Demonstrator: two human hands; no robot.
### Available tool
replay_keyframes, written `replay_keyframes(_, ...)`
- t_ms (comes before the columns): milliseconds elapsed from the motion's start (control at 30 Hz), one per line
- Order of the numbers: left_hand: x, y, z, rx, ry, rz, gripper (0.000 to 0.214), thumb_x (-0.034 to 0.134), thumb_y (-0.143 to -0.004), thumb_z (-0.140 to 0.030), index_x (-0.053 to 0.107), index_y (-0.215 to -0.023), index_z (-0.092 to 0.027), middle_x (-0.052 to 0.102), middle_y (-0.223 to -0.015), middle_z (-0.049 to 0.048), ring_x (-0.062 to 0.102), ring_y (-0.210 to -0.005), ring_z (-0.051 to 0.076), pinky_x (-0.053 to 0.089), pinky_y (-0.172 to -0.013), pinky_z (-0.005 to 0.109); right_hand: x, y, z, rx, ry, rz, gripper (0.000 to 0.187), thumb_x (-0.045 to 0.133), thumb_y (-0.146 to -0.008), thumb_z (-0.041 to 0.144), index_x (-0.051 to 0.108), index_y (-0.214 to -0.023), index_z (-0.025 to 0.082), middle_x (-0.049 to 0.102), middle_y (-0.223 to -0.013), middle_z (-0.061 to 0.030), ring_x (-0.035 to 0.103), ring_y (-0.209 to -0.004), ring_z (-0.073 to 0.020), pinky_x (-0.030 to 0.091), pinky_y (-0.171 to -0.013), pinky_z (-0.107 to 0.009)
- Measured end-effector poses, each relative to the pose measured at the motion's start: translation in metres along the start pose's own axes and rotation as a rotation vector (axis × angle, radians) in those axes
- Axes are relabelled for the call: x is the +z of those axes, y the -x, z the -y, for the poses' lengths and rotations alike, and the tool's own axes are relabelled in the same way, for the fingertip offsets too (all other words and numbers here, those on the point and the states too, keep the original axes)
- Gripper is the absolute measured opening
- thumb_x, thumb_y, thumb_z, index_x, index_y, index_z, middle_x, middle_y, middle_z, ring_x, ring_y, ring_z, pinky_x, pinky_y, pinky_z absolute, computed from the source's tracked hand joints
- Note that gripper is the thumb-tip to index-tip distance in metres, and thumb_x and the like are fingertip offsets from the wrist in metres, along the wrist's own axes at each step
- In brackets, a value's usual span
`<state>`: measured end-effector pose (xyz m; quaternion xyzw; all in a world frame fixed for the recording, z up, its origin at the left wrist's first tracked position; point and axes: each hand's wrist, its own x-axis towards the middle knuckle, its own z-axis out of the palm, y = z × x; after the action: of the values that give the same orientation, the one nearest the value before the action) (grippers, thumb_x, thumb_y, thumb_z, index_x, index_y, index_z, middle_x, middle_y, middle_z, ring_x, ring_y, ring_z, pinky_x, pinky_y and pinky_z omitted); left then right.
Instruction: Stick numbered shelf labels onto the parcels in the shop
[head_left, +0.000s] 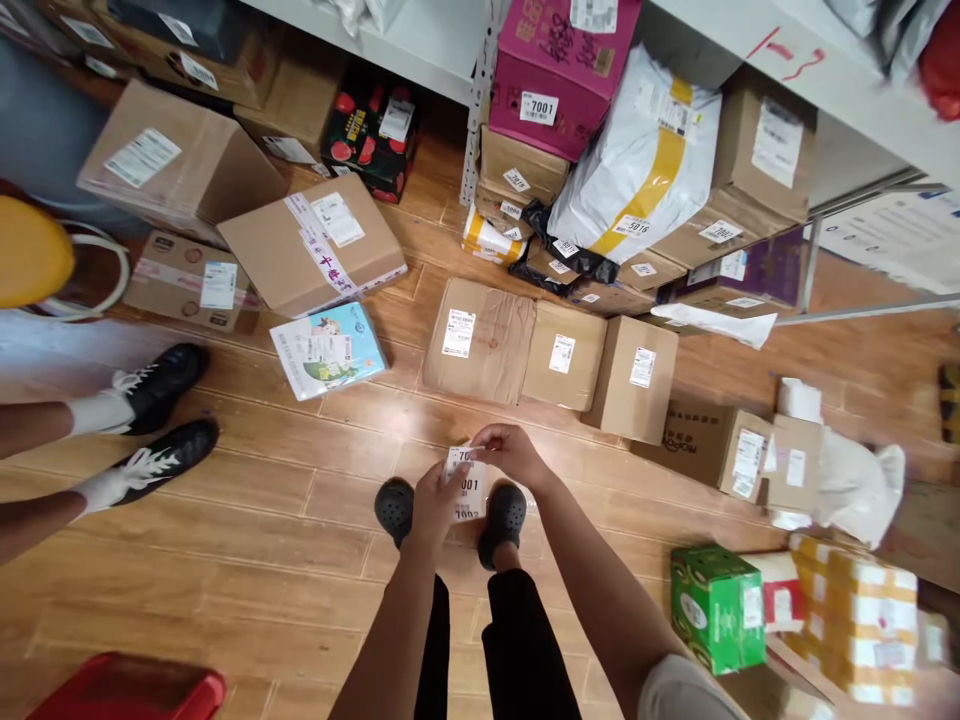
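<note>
Between my two hands, above the floor, is a strip of white number labels [471,497] printed with numbers such as 7002. My left hand [435,500] is closed on the strip's left side, thumb lying over its face. At the top right corner of the strip, my right hand [508,450] pinches the uppermost label, its fingers covering part of the number. Ahead of my hands three brown cartons stand side by side: a wide carton [487,370], a middle carton [581,350] and a taller carton [637,400], each with a white shipping label.
Parcels fill the shelf [472,130] ahead, including a magenta box [551,110] and a white bag [637,160]. A blue picture package [352,350] and cartons lie to the left, near another person's shoes [169,400]. A green box [716,605] stands right; a red container [127,690] lies lower left.
</note>
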<state>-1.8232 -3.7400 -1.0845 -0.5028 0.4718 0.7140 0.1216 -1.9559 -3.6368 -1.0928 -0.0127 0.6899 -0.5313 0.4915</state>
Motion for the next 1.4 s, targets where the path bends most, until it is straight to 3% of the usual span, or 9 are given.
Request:
replay_keyframes(133, 0.005, 0.006, 0.041, -0.068, -0.114, -0.068, 0.047, 0.072, -0.066, -0.061, 0.067, -0.077, -0.016, 0.067, -0.063, 0.0047, 0.064, -0.06, 0.021, 0.045, -0.052, 0.026, 0.005, -0.043, -0.073, 0.05, 0.05, -0.23, 0.017, 0.081, -0.059, 0.029, 0.069, -0.064, 0.018, 0.068, -0.067, -0.0017, 0.059, -0.063, -0.0151, 0.048, -0.063, -0.028)
replay_keyframes(333, 0.02, 0.027, 0.133, -0.218, -0.143, -0.026, 0.047, 0.064, -0.071, -0.068, 0.064, -0.075, -0.021, 0.066, -0.06, 0.003, 0.061, -0.055, 0.02, 0.045, -0.05, 0.026, -0.021, -0.165, -0.202, 0.157, 0.056, -0.754, 0.02, 0.067, -0.083, 0.031, 0.06, -0.074, 0.015, 0.063, -0.073, 0.0002, 0.058, -0.069, -0.013, 0.049, -0.072, -0.03)
replay_keyframes(433, 0.015, 0.016, 0.143, -0.233, -0.087, 0.009, 0.046, 0.066, -0.068, -0.068, 0.064, -0.075, -0.023, 0.064, -0.058, 0.0022, 0.059, -0.054, 0.02, 0.044, -0.048, 0.026, -0.027, -0.209, -0.241, 0.198, 0.032, -0.96, 0.019, 0.06, -0.088, 0.033, 0.057, -0.084, 0.015, 0.065, -0.09, -0.0035, 0.061, -0.083, -0.0153, 0.049, -0.077, -0.031)
replay_keyframes(567, -0.009, -0.008, 0.123, -0.304, 0.059, -0.04, 0.046, 0.069, -0.068, -0.066, 0.064, -0.08, -0.022, 0.065, -0.061, 0.0015, 0.06, -0.053, 0.019, 0.045, -0.047, 0.026, -0.016, -0.225, -0.26, 0.282, -0.022, -1.072, 0.023, 0.056, -0.088, 0.043, 0.055, -0.089, 0.02, 0.064, -0.101, -0.0108, 0.06, -0.091, -0.0191, 0.049, -0.073, -0.028)
replay_keyframes(733, -0.044, -0.017, 0.101, -0.306, 0.13, -0.15, 0.052, 0.073, -0.065, -0.065, 0.064, -0.086, -0.018, 0.069, -0.067, 0.0018, 0.064, -0.058, 0.019, 0.051, -0.052, 0.026, -0.011, -0.21, -0.234, 0.364, -0.117, -0.927, 0.023, 0.058, -0.09, 0.037, 0.061, -0.093, 0.014, 0.065, -0.095, -0.0061, 0.061, -0.081, -0.0154, 0.051, -0.07, -0.029)
replay_keyframes(900, -0.055, -0.01, 0.095, -0.257, 0.137, -0.166, 0.051, 0.075, -0.063, -0.065, 0.063, -0.076, -0.017, 0.066, -0.059, 0.0001, 0.062, -0.054, 0.016, 0.048, -0.05, 0.024, -0.017, -0.174, -0.201, 0.465, -0.199, -0.712, 0.023, 0.06, -0.092, 0.031, 0.061, -0.106, 0.014, 0.066, -0.099, -0.0046, 0.064, -0.081, -0.014, 0.056, -0.071, -0.031)
replay_keyframes(1133, -0.055, -0.01, 0.102, -0.255, 0.134, -0.133, 0.047, 0.073, -0.066, -0.062, 0.064, -0.078, -0.018, 0.063, -0.058, -0.0013, 0.059, -0.052, 0.015, 0.046, -0.048, 0.022, -0.024, -0.16, -0.22, 0.529, -0.171, -0.677, 0.023, 0.059, -0.093, 0.03, 0.059, -0.109, 0.013, 0.064, -0.097, -0.0038, 0.063, -0.077, -0.0126, 0.056, -0.067, -0.028)
replay_keyframes(1267, -0.056, -0.011, 0.11, -0.267, 0.134, -0.138, 0.042, 0.072, -0.07, -0.059, 0.061, -0.08, -0.019, 0.062, -0.059, -0.0023, 0.057, -0.051, 0.014, 0.043, -0.046, 0.021, 0.002, -0.161, -0.242, 0.538, -0.141, -0.607, 0.025, 0.056, -0.095, 0.037, 0.062, -0.092, 0.013, 0.063, -0.079, 0.0003, 0.058, -0.062, -0.0088, 0.052, -0.059, -0.024)
replay_keyframes(1400, -0.063, -0.005, 0.121, -0.202, 0.045, -0.155, 0.042, 0.065, -0.076, -0.062, 0.059, -0.083, -0.021, 0.067, -0.071, 0.0002, 0.062, -0.061, 0.017, 0.048, -0.055, 0.024, 0.056, -0.133, -0.245, 0.498, -0.171, -0.426, 0.035, 0.066, -0.086, 0.045, 0.061, -0.072, 0.013, 0.058, -0.059, 0.0044, 0.053, -0.053, -0.0078, 0.05, -0.058, -0.024)
